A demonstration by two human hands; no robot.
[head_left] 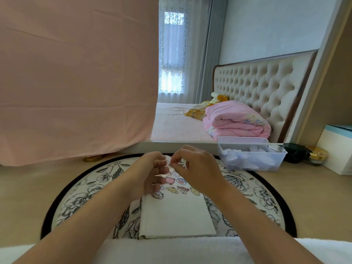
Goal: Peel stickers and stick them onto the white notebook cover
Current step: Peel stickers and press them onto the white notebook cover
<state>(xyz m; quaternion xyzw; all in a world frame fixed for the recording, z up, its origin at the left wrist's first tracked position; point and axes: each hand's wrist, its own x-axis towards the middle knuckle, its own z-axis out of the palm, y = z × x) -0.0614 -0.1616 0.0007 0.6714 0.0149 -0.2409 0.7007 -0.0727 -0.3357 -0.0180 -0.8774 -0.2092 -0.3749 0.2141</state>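
White notebook point(177, 216) lies closed at lower centre of the frame, spine to the left, resting on a round floral mat point(85, 187) with a black rim. The mat sits on a pale wood tabletop point(28, 187). Several cartoon stickers point(179, 184) are already fixed to the far half of the cover; the near half is bare.

Left hand point(152, 174) is held above the far left corner of the notebook, fingers curled, gripping a small white sticker sheet point(168, 158). Right hand point(198, 168) is just beside it, above the far right of the cover, thumb and forefinger pinched together at the edge of the same sheet, the other fingers loosely bent. Whether a sticker has come free of the sheet cannot be told; the piece is too small.

Right of centre, a clear plastic bin point(251, 159) stands on the tabletop holding pale crumpled items. Beyond it to the right are a dark jar point(295, 152), a gold-lidded jar point(317, 155) and a white box point(337, 149). A pink cloth point(76, 73) fills the upper left. A bed with a folded pink quilt point(236, 122) and a tufted headboard point(266, 86) occupies the middle right. A white towel point(171, 250) runs along the bottom edge.
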